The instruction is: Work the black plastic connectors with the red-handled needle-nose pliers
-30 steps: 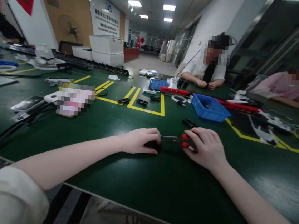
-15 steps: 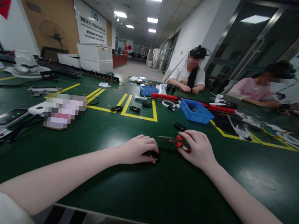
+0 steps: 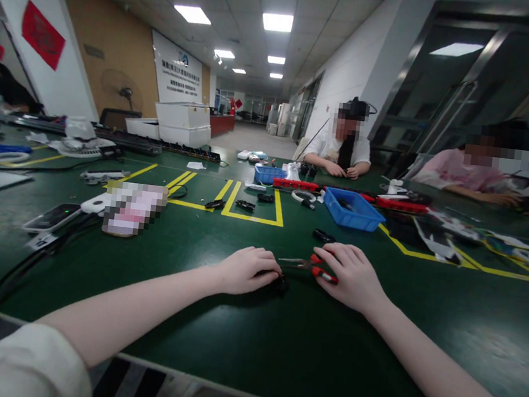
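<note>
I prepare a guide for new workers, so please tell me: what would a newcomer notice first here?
Probably the red-handled pliers in the right hand, tips pointing toward the left hand, which is over a small black part. Next, the larger blue bin beyond the right hand, and the yellow outlines on the green table.

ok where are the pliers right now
In the head view, the pliers are just right of centre, held in the right hand, their jaws pointing toward the left hand.
</note>
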Available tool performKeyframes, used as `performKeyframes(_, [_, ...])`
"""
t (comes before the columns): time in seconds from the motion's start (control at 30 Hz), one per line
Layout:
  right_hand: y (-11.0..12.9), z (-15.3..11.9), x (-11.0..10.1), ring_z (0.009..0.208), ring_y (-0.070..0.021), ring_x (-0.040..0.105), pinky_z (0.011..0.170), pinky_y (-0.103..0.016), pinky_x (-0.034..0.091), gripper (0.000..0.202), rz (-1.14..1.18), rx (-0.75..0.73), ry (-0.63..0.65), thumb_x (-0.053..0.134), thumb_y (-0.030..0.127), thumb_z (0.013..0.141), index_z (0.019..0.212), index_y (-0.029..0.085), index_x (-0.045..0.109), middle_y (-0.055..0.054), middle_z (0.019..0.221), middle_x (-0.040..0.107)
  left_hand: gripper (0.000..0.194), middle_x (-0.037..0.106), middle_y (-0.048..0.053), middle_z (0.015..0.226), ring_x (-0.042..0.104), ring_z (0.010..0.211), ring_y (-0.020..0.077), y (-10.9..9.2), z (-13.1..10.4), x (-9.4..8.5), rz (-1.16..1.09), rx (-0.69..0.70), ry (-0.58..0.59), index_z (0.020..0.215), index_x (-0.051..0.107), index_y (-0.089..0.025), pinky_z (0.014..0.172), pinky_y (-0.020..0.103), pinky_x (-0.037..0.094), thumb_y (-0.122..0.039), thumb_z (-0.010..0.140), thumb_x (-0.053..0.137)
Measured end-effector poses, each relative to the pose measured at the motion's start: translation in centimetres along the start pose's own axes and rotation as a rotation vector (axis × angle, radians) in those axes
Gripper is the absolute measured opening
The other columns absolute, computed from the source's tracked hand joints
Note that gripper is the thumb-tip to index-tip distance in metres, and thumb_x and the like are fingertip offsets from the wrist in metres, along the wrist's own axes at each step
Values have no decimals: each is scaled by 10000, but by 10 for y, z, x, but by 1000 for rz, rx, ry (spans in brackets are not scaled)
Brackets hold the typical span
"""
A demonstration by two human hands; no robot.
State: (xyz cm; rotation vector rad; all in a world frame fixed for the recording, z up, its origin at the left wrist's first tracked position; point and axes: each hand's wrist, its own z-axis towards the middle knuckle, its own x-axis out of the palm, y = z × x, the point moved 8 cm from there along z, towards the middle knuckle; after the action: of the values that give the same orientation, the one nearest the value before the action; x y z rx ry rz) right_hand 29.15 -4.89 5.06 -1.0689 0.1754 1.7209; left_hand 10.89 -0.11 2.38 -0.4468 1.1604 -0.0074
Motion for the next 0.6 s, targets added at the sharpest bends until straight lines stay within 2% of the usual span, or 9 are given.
performKeyframes(0.1, [-2, 0, 1, 1068, -303, 652, 899, -467, 509, 404, 14, 10, -3, 640, 272, 850, 1237, 161, 679, -156, 1141, 706, 213, 682, 49, 1095, 644, 1021, 168, 7, 1, -1, -48, -38, -31, 1112, 691, -197, 906, 279, 492, -244, 1009, 511])
performKeyframes(0.23, [-7, -2, -1, 1063, -303, 662, 868, -458, 529, 444, 61, 44, -26, 653, 269, 839, 1274, 182, 661, -145, 1137, 713, 177, 682, 40, 1087, 653, 1007, 167, 9, 0, -2, -83, -78, -24, 1083, 702, -206, 902, 280, 502, -275, 990, 569])
performKeyframes(0.37, [-10, -4, -6, 1080, -305, 663, 887, -456, 535, 473, 78, 11, -76, 669, 285, 833, 1292, 180, 632, -142, 1162, 708, 139, 684, 50, 1054, 648, 993, 171, 10, 1, -2, -92, -112, -30, 1010, 683, -175, 899, 291, 506, -246, 981, 567])
performKeyframes(0.6, [-6, -3, -4, 1041, -294, 671, 873, -441, 531, 383, 28, -70, -54, 650, 284, 853, 1213, 155, 658, -145, 1115, 714, 78, 669, 41, 998, 622, 957, 175, 10, 2, 1, -18, -90, -26, 958, 642, -176, 855, 285, 484, -221, 953, 579])
